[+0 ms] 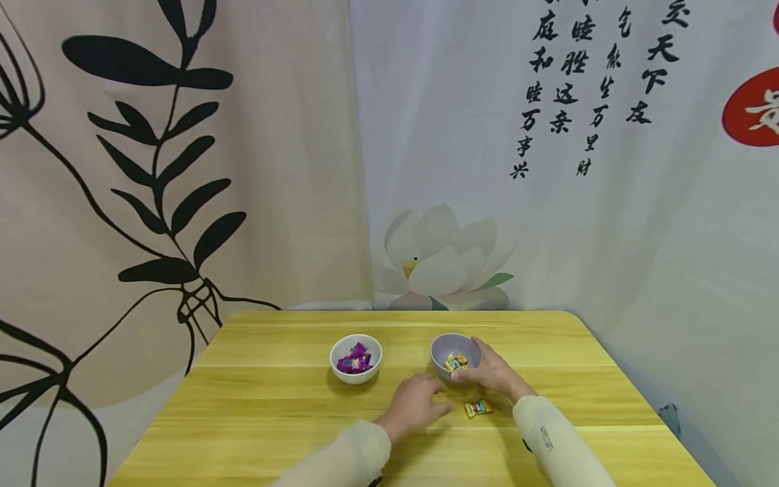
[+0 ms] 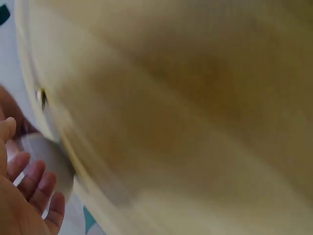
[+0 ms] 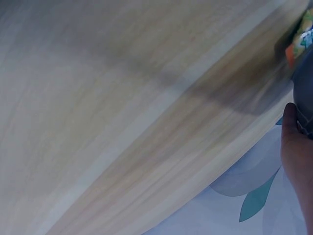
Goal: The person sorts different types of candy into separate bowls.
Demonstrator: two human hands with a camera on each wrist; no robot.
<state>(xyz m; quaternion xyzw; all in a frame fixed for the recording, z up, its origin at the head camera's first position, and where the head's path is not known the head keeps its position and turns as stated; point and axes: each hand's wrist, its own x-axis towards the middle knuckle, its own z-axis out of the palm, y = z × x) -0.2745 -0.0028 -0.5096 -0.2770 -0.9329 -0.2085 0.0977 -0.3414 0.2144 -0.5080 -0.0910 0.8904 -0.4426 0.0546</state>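
Note:
A lavender bowl (image 1: 453,342) with several yellow-wrapped candies (image 1: 455,362) inside stands toward the back of the table. My right hand (image 1: 496,373) grips it at its right side, the thumb near the front and fingers at the rim. In the right wrist view only part of this bowl (image 3: 305,93) and the thumb side of the hand (image 3: 299,159) show. Just left of the bowl's front, my left hand (image 1: 414,404) hovers with loosely bent fingers and an empty palm. One yellow-wrapped candy (image 1: 479,408) lies on the table in front of the bowl, between the hands.
A white bowl (image 1: 356,379) holding several purple-wrapped candies (image 1: 355,360) sits to the left on the wooden table (image 1: 262,392). Behind the table's far edge hangs a printed curtain (image 1: 304,169). Both wrist views are partly blurred.

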